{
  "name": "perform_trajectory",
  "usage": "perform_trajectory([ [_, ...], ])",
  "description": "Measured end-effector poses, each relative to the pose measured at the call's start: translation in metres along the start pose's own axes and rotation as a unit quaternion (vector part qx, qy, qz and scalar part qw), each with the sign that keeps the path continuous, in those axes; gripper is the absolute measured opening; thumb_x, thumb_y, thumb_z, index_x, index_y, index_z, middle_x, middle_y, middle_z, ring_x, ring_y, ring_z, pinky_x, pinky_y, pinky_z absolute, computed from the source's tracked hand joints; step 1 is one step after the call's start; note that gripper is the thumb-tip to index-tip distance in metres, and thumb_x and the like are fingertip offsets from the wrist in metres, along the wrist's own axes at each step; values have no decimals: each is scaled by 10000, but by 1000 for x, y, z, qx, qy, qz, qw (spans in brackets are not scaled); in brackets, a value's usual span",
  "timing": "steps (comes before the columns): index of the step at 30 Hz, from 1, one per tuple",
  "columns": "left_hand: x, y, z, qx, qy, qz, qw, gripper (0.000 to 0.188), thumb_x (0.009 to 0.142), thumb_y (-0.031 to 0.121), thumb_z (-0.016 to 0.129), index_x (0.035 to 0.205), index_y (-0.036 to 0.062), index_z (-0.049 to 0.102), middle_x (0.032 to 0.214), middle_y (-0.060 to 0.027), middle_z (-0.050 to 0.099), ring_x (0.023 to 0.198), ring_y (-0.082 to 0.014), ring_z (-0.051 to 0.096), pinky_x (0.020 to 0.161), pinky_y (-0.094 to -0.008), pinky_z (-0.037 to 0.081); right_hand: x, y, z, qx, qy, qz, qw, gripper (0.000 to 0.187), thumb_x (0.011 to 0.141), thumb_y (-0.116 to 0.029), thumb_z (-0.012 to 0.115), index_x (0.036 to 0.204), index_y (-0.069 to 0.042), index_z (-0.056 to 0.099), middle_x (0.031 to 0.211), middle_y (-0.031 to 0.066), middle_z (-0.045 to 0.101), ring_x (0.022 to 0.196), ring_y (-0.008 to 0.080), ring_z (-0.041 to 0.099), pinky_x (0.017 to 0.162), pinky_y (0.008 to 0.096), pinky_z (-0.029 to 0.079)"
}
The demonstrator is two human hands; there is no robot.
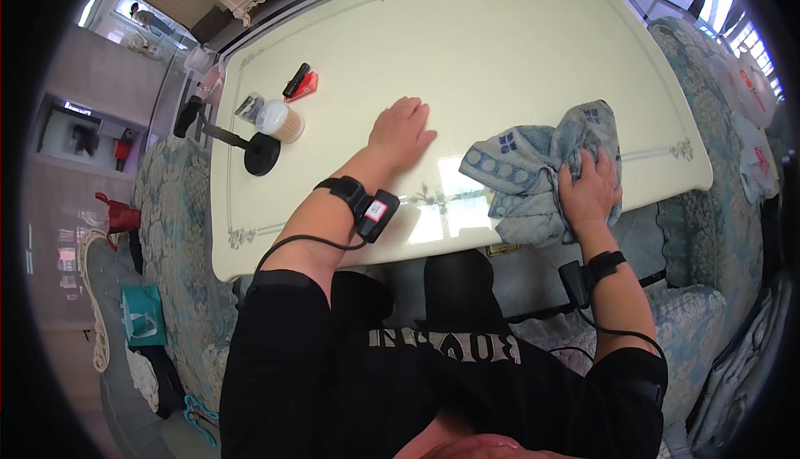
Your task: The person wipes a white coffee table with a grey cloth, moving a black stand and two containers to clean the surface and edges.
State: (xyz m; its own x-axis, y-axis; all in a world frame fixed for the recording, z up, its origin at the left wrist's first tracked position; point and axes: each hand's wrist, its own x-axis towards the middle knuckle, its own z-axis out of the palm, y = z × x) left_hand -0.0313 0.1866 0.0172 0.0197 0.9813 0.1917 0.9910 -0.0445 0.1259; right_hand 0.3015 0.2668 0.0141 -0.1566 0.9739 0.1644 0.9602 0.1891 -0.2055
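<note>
My left hand [402, 134] lies flat on the cream glossy table [500, 51], palm down, holding nothing. Over to the right, a crumpled blue-grey towel [525, 167] with darker blue squares and a band of circles is spread near the table's front edge. My right hand [592, 188] presses down on its right part, fingers bent into the cloth. Part of the towel under that palm is hidden.
On the table's left stand a black round-based stand [262, 154], a clear tub of thin sticks [281, 122], a red packet [305, 87] and a black cylindrical object [296, 80]. Patterned sofas flank the table; plastic bags [754, 92] sit at the right.
</note>
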Motion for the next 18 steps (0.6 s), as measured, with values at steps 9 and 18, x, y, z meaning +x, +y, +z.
perform_trajectory([
  [9,74,-37,19,55,-29,-154,986,433,904,300,447,1273,75,454,1318,-133,445,1251,-309,395,1008,-444,366,-3,1,2,4,9,-9,1000,516,779,-399,596,1233,-157,555,1420,133,373,1338,333,291,1025,609,199],
  [18,88,-33,20,33,-122,-105,986,524,925,381,437,1411,197,368,1494,-99,277,1396,-293,212,1104,-550,182,-4,4,3,2,5,-11,1000,514,779,-386,603,1233,-151,552,1428,136,364,1346,330,283,1021,621,204],
])
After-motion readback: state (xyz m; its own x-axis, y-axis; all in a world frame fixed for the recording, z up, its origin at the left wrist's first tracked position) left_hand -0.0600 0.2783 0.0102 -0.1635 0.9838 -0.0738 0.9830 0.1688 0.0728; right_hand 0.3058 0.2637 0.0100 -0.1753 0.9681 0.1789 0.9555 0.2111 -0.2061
